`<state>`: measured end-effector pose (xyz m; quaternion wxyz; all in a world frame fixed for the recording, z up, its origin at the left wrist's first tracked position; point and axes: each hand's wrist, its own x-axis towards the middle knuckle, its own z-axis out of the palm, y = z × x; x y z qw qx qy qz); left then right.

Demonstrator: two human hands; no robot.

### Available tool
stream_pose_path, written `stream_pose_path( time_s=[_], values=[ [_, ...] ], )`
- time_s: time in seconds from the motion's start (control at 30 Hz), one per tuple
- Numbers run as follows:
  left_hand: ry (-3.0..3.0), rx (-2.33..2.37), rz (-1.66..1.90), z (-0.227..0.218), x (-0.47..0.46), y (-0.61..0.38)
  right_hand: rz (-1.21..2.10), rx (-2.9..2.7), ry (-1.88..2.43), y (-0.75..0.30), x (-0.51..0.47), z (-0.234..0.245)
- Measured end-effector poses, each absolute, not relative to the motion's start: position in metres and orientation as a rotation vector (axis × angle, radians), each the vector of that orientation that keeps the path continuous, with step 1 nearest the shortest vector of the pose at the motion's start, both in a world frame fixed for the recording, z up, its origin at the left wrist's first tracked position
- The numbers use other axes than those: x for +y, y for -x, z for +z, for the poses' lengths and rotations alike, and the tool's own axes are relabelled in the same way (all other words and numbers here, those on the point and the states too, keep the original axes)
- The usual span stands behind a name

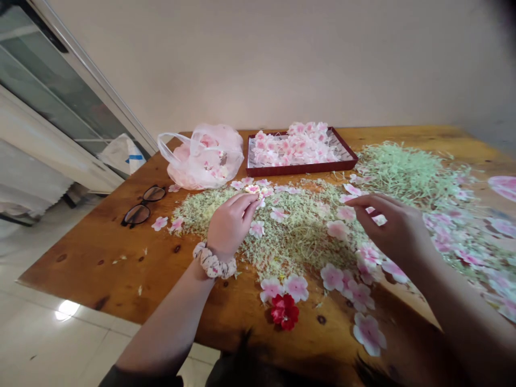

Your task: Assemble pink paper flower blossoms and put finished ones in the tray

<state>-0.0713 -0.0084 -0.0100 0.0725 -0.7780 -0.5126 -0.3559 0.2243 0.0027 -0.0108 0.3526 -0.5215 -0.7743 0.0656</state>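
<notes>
The wooden table point(76, 269) is angling away at its left corner above a tiled floor point(60, 344), and a broad stretch of bare wood is lying open along that left edge, with only the glasses point(143, 206) resting on it. Just past them, a plastic bag point(203, 158) is slumping near the far edge, holding pale pink blossoms. The left hand point(231, 226), a fabric scrunchie point(213, 262) around its wrist, is hovering low over the pale shreds point(298, 236), its fingers curling inward just below a small blossom point(252, 188) — whether they are gripping it, I cannot tell. Behind it, the red tray point(302, 170) is sitting along the far edge, heaped with more blossoms. Loose pink blossoms point(332, 277) are scattering across the shreds and spilling onto the bare wood toward the near edge, with one red blossom point(284, 312) lying among them. The right hand point(389, 228) is reaching in from the right, its fingers bent and close to the blossoms at the pile's edge — closed on one or not, the view does not settle. Green shreds point(403, 172) are crowding the far right, leaving little open room there
</notes>
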Motion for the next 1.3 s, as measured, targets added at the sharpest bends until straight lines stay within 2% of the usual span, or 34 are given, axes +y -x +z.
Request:
stream_pose_path(
  time_s=[0.07,0.2,0.27,0.77,0.9,1.13,1.3],
  values=[
    [2.401,-1.381,-1.197,-0.006,-0.016,0.065,0.447,-1.948,1.36,-0.215,-0.003,-0.008],
    [2.69,-1.031,-1.106,-0.006,-0.03,0.05,1.474,-1.702,1.277,-0.189,-0.019,-0.003],
    [2.784,-0.915,-0.989,-0.007,-0.035,0.044,1.69,-1.598,1.223,-0.179,-0.025,-0.004],
    [2.617,-0.761,-0.67,-0.004,-0.04,0.038,1.801,-1.494,1.26,-0.174,-0.027,-0.011],
    [2.617,-0.783,-0.692,-0.004,-0.043,0.035,1.812,-1.508,1.269,-0.172,-0.03,-0.006],
    [2.677,-1.018,-0.72,-0.013,-0.046,0.029,1.625,-1.692,1.168,-0.169,-0.032,-0.011],
    [2.659,-0.997,-0.727,-0.012,-0.047,0.03,1.699,-1.618,1.119,-0.171,-0.029,-0.015]
  ],
)
